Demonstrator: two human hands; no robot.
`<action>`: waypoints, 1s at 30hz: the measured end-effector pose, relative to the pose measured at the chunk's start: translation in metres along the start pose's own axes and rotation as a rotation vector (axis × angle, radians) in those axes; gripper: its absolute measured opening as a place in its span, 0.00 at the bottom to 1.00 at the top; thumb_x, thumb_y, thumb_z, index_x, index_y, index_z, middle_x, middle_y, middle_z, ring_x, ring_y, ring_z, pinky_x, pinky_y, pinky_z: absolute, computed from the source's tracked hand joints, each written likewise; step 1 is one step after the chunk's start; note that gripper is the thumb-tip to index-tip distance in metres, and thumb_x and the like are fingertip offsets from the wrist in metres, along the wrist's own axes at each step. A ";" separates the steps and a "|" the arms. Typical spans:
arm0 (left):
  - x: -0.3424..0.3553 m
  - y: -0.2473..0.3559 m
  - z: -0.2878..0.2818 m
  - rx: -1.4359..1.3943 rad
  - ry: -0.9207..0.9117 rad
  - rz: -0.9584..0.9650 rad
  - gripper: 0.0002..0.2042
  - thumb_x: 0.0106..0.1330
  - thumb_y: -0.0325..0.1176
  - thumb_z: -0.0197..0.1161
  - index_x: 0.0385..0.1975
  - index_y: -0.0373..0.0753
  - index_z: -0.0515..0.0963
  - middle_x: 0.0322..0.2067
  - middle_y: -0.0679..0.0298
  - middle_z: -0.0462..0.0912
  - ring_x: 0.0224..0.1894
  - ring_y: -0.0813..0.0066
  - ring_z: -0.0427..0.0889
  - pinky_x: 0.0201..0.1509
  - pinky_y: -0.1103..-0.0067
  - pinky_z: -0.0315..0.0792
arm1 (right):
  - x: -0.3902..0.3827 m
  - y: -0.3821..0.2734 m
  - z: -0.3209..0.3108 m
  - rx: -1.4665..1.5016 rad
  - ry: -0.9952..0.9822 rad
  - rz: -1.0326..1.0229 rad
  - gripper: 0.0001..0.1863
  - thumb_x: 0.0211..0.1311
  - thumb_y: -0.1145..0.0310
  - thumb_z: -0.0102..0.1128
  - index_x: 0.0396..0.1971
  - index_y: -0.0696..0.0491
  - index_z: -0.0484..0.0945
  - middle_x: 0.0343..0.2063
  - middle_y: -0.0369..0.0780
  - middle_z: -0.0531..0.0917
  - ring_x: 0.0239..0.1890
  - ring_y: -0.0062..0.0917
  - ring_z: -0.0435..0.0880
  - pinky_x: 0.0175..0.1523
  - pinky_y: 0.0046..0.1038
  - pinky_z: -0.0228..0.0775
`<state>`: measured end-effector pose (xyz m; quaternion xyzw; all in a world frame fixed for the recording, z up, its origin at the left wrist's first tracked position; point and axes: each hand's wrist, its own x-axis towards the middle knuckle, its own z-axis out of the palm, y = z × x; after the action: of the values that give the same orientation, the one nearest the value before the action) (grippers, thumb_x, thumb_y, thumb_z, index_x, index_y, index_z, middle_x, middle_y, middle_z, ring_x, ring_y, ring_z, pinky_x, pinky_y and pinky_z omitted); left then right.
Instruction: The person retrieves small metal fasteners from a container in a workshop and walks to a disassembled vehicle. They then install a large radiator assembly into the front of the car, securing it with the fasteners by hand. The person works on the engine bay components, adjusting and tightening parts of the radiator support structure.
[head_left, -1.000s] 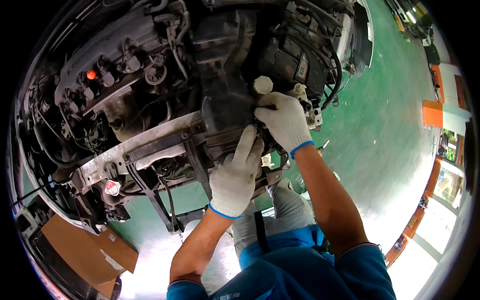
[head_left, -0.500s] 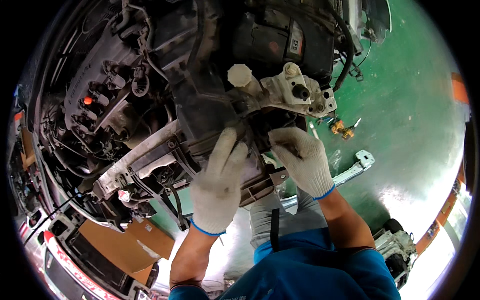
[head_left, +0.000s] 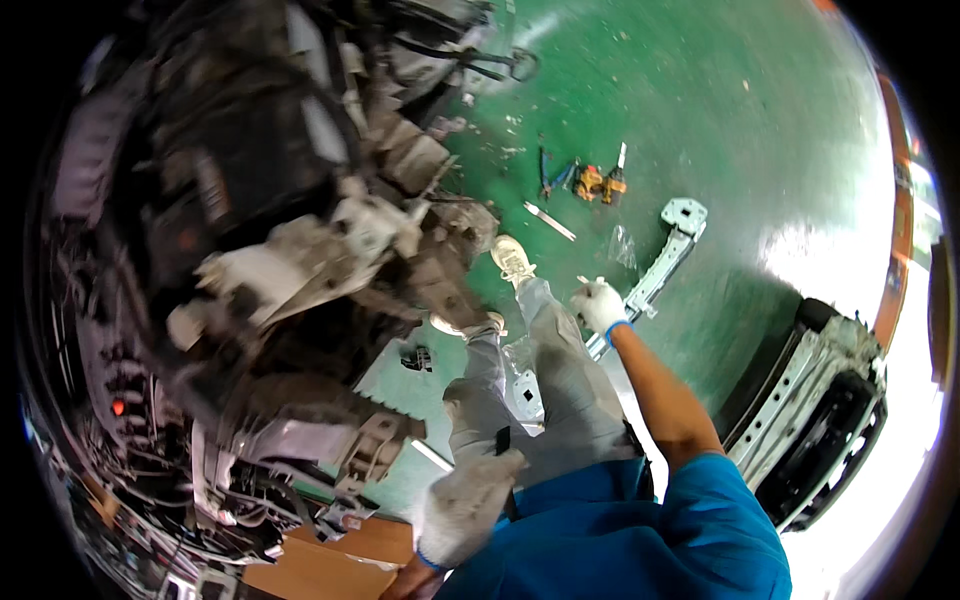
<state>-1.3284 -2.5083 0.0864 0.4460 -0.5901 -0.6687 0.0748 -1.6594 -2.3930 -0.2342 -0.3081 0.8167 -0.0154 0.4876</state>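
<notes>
Right hand, white glove with blue cuff, held out over the green floor, fingers pinched on one small pale piece that sticks out above the knuckles; what it is, too small to tell. Just beyond the hand, one long silver bracket lies flat on the floor, running from a square plate end down toward the person's legs. Left hand, same kind of glove, low by the hip at the blue shirt, fingers curled loosely; whether it holds anything cannot be made out. Two grey trouser legs stretch forward, two pale shoes, one near the engine. Engine block fills the left half, grimy, blurred, hoses and wires around it. Further out on the floor: two small orange tools side by side, one blue-handled pliers beside them, one thin silver bar nearer the shoes, one clear plastic bag next to the bracket. At right, one black bumper with silver ribbing. Lower left, brown cardboard under the engine.
</notes>
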 end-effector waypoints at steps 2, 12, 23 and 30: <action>0.016 -0.025 0.033 0.017 -0.086 -0.119 0.11 0.67 0.23 0.62 0.48 0.35 0.82 0.41 0.52 0.86 0.43 0.61 0.87 0.46 0.74 0.80 | 0.047 0.057 0.022 -0.135 0.097 0.059 0.18 0.56 0.59 0.59 0.41 0.54 0.86 0.40 0.53 0.86 0.48 0.46 0.85 0.59 0.45 0.72; 0.040 -0.265 0.102 0.392 0.291 -0.700 0.12 0.66 0.30 0.61 0.44 0.31 0.84 0.40 0.51 0.88 0.42 0.61 0.87 0.48 0.71 0.79 | 0.329 0.106 0.138 -0.345 0.169 0.163 0.19 0.64 0.60 0.57 0.51 0.53 0.77 0.46 0.49 0.82 0.47 0.46 0.84 0.52 0.45 0.78; 0.055 -0.273 0.130 0.639 0.416 -0.816 0.12 0.65 0.31 0.62 0.44 0.32 0.85 0.41 0.51 0.88 0.42 0.58 0.87 0.50 0.69 0.79 | 0.392 0.152 0.157 -0.471 0.319 -0.077 0.10 0.64 0.68 0.53 0.42 0.48 0.81 0.41 0.42 0.84 0.47 0.37 0.84 0.50 0.43 0.77; 0.017 -0.269 0.149 0.627 -0.022 -0.597 0.14 0.69 0.33 0.55 0.52 0.41 0.78 0.47 0.61 0.84 0.47 0.60 0.83 0.54 0.64 0.76 | 0.140 0.122 0.050 0.766 -0.128 -0.051 0.18 0.70 0.65 0.57 0.55 0.59 0.78 0.39 0.38 0.82 0.31 0.17 0.76 0.35 0.24 0.73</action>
<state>-1.3256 -2.3330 -0.1671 0.5910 -0.6108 -0.4541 -0.2674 -1.7260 -2.3528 -0.4103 -0.1240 0.7120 -0.3123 0.6166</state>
